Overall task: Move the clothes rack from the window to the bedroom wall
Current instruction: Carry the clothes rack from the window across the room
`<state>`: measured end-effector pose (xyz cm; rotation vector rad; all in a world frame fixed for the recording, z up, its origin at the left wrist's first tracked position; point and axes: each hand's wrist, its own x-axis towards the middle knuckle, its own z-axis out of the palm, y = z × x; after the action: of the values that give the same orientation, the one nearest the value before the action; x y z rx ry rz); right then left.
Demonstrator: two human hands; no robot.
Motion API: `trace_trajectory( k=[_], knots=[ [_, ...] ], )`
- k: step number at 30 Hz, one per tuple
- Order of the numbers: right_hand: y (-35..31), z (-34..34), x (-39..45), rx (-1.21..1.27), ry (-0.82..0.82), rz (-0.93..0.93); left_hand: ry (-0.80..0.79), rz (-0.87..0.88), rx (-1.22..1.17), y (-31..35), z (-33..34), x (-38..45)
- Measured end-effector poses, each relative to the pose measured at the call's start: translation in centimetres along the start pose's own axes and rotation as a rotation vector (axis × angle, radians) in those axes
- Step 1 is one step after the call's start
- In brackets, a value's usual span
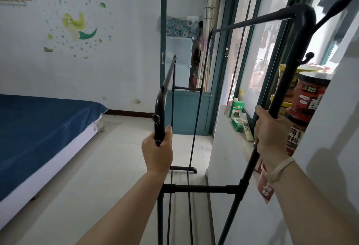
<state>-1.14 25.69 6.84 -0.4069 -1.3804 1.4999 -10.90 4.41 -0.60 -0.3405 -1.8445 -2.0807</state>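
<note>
A black metal clothes rack [196,188] with two top rails stands along the window [258,54] on the right, its far end near the green door. My left hand [158,152] grips the near left upright just below its curved top. My right hand [269,130] is closed around the near right upright, which leans against the window side. The rack carries no clothes. Its near feet are out of view below.
A bed with a blue sheet [38,134] fills the left side. The white wall with a mermaid sticker [77,29] lies ahead. A green glass door [186,70] stands at the far end. Jars and boxes [307,105] crowd the windowsill. Tiled floor [108,167] lies between bed and rack.
</note>
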Motion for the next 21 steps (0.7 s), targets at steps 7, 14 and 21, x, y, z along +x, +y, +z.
trace_trajectory(
  k=[7, 14, 21],
  knots=[
    [1.8, 1.9, 3.3, 0.021, -0.082, 0.003, 0.007, 0.001, -0.002, -1.4, 2.2, 2.5],
    [3.5, 3.5, 6.0, 0.054, -0.104, 0.023, 0.008, -0.031, -0.026, -2.3, 3.6, 4.9],
    [4.9, 6.6, 7.2, 0.081, -0.116, 0.015, 0.031, 0.021, 0.015, -3.5, 3.6, 8.1]
  ],
)
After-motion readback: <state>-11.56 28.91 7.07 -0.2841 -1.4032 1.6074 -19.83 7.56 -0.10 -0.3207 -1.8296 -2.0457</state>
